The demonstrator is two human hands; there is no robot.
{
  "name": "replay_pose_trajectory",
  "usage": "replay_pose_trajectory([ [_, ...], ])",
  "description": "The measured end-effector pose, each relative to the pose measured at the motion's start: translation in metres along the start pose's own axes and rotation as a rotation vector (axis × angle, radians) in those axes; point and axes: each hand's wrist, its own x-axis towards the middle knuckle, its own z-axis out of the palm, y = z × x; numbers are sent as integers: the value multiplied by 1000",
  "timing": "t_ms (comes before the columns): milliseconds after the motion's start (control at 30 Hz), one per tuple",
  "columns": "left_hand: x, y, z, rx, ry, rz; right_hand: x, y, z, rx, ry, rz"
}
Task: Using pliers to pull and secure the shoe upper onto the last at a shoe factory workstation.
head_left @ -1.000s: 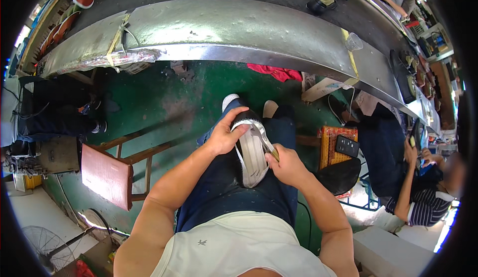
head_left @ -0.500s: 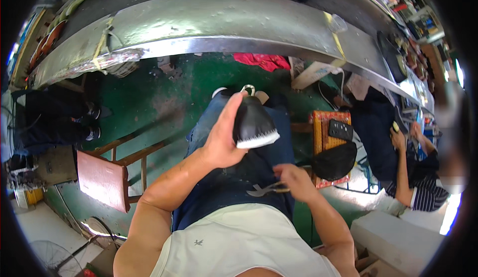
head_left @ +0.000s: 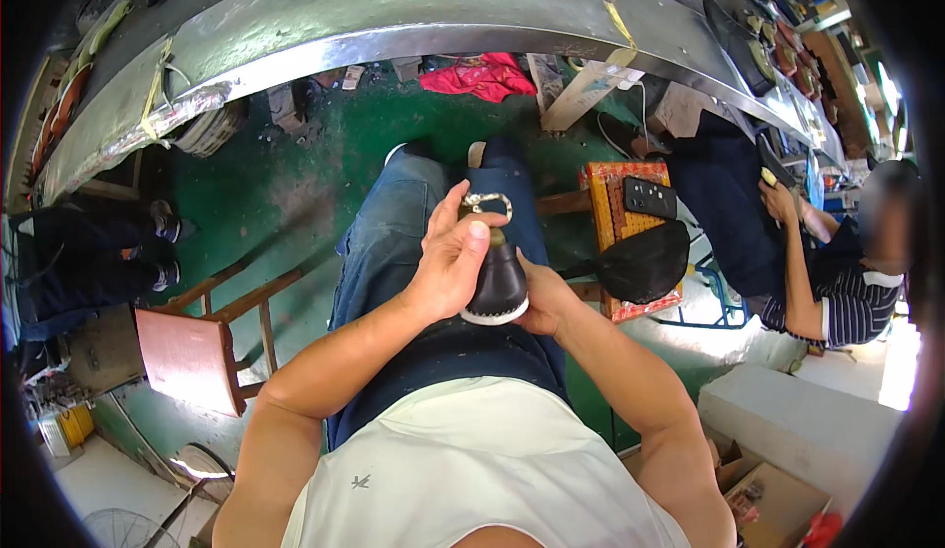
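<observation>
Above my lap a black shoe (head_left: 496, 277) is held between both hands, its white, stitched lower edge toward me. A pale looped cord (head_left: 489, 200) stands out at its far end. My left hand (head_left: 448, 267) grips the shoe's left side, with thumb and fingers reaching to the far end beside the loop. My right hand (head_left: 543, 297) is closed against the shoe's right side, some of its fingers hidden behind it. No tool shows in either hand.
A metal-edged bench (head_left: 394, 41) runs across in front. A wooden stool (head_left: 187, 356) stands left. On a woven seat (head_left: 605, 193) at right lie a black phone (head_left: 650, 196) and a dark pouch (head_left: 645, 264). A co-worker in a striped shirt (head_left: 861, 302) sits farther right.
My right hand has come up from my lap onto the shoe; the metal tool it held is out of sight. The shoe has moved slightly nearer me, and my left hand's fingers have curled over its far end.
</observation>
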Motion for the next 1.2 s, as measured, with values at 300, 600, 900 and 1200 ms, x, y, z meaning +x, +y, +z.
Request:
replay_pose_trajectory([
  [300,-5,-13,18,-198,167,124,9,23,-3,14,205,42],
  [600,14,-15,23,-108,279,472,-11,-9,16,174,270,24],
  [900,49,-12,-20,145,-115,755,-24,9,-33,-1766,321,-1187],
  [1200,47,16,-91,-57,297,359,-11,22,-39,-2186,317,-1101],
])
